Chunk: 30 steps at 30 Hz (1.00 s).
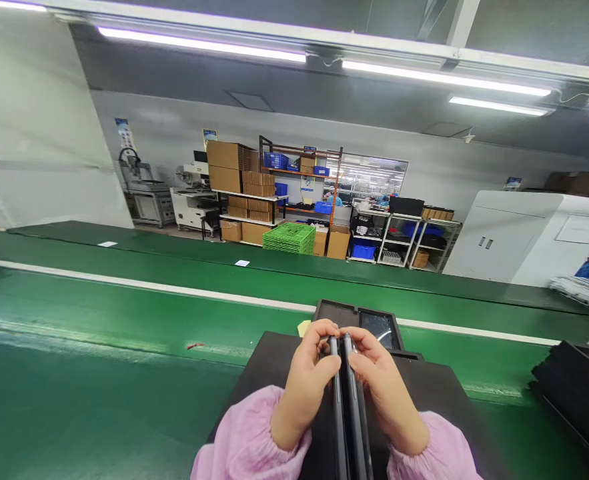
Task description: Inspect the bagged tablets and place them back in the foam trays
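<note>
My left hand (311,370) is closed on a thin, dark tablet-like device (339,420), its thumb on the near face and its fingers over the top edge. In the same grip, my right hand (380,380) holds a second slim tablet-like device (355,417). Both stand on edge, side by side, with a narrow gap between them. Their screens are turned out of sight. Beneath the hands lies a black flat surface (427,393). Just beyond, a black tray (335,312) has a glossy dark panel (377,328) in its right compartment.
A green work surface (114,400) runs across, with a white line (139,280) along it. A stack of black trays (574,407) sits at the right. A yellow slip (303,327) shows beside the tray. Behind stand green crates (289,238), shelves with boxes, and a white cabinet (504,233).
</note>
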Available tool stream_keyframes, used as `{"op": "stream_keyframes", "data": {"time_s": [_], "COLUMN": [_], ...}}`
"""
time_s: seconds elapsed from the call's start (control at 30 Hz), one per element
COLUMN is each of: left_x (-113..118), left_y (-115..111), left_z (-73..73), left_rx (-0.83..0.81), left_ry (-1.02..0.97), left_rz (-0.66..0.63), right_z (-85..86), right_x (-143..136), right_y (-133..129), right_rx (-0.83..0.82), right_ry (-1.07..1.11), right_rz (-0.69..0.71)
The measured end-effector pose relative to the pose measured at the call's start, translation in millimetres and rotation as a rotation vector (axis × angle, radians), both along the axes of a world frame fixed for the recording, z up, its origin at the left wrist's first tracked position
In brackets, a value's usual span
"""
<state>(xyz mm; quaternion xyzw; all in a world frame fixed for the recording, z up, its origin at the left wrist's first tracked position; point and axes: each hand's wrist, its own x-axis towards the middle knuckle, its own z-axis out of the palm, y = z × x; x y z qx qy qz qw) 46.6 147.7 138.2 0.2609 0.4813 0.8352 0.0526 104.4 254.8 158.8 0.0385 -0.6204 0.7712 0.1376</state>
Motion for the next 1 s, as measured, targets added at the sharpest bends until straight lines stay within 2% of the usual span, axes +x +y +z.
{"op": "stream_keyframes", "data": {"time_s": [0.2,0.43,0.67,0.87,1.0], "left_x": [-4,0,-3,-1,-3], "left_y": [0,-1,-3,-11,-10], "left_z": [-4.1,-3.0,-4.2,-7.8,-13.0], "left_rx": [0.018,-0.017,-0.04,-0.012,0.004], "left_ry": [-0.071,-0.053,-0.058,0.054,0.033], "left_rz": [-0.065,-0.068,-0.086,-0.253,-0.315], "right_z": [-3.4,-8.9,-6.0,-4.1,-3.3], "right_x": [-1,0,2,7,8], "right_y": [2,6,7,11,14], "right_rx": [-0.024,-0.013,-0.018,0.056,0.099], "right_ry": [0.0,0.008,-0.011,0.046,0.028], "right_rz": [-0.026,-0.012,0.03,0.156,0.142]}}
